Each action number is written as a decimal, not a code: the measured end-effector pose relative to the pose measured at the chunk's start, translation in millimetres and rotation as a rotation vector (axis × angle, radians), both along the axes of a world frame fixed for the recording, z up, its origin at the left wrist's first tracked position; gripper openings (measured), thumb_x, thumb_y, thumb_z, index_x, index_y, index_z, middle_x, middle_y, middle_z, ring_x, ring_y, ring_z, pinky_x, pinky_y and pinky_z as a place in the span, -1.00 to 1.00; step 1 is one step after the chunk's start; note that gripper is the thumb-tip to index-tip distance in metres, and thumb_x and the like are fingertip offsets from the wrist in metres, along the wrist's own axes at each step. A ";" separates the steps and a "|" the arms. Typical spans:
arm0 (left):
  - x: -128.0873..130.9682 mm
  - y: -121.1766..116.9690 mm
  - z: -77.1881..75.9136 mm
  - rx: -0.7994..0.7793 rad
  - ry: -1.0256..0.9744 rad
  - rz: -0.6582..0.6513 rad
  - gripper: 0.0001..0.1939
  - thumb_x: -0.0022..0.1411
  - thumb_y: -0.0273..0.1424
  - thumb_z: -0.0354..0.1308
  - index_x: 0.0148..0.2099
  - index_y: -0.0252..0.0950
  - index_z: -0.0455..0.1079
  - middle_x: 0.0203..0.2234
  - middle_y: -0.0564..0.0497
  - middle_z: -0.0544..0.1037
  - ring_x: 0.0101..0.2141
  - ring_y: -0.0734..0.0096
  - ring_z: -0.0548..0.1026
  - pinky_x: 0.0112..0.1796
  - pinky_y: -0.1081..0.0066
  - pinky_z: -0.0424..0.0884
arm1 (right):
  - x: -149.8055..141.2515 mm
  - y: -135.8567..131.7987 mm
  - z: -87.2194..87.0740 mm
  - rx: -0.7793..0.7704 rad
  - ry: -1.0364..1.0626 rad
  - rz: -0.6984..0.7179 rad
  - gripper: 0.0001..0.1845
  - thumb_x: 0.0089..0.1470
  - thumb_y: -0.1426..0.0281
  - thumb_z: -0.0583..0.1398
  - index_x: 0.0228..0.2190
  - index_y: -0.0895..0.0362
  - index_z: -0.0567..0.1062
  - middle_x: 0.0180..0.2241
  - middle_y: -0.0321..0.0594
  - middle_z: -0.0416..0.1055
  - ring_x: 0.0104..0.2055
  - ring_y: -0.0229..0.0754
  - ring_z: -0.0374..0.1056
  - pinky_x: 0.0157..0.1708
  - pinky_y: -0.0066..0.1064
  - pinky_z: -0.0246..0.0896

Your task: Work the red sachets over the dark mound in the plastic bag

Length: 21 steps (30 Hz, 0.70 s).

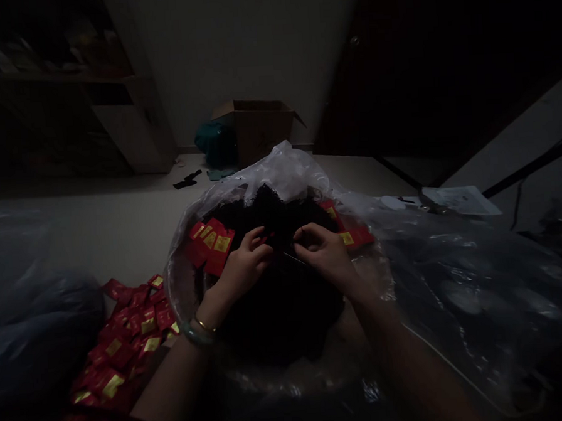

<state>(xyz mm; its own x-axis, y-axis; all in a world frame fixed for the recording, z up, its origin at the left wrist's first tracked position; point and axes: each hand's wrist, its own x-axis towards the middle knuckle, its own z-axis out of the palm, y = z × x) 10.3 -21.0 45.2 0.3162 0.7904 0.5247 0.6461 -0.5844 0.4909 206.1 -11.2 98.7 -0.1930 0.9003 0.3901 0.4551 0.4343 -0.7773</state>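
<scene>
Both hands are over a heap of black, crumbly loose material [277,311] in a round container lined with clear plastic [288,169]. My left hand [246,259], at the heap's left side, has its fingers curled in; a bit of red shows near the fingertips, but what they hold is too dark to make out. Facing it, my right hand [323,249] is closed in a pinch, with a thin pale line beside the thumb. Red packets with yellow labels [211,239] lie on the heap by my left hand. More red packets [358,236] rest beyond my right hand.
Many red packets [127,331] are piled to the left of the container. Clear plastic sheeting [454,277] spreads to the right. An open cardboard box [265,129] and a teal bag [216,141] stand by the wall. The room is dim.
</scene>
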 end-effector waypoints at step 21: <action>-0.3 -2.3 -0.6 -0.063 -0.219 -0.073 -0.42 0.08 -0.56 0.16 0.13 -0.21 0.10 0.13 -0.21 0.26 -0.02 0.23 0.44 -0.19 0.25 0.53 | -9.8 -3.0 -13.4 0.082 -0.054 0.235 -0.81 0.06 0.40 0.21 -0.24 0.08 0.56 -0.21 -0.16 0.45 -0.26 -0.21 0.42 -0.29 -0.37 0.38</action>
<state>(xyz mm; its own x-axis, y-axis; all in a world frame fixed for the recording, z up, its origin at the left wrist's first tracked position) 10.0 -23.4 44.6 0.2579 0.8030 0.5372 0.4768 -0.5894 0.6521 196.3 -14.2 85.3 -0.4158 0.7941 0.4432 0.3740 0.5936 -0.7126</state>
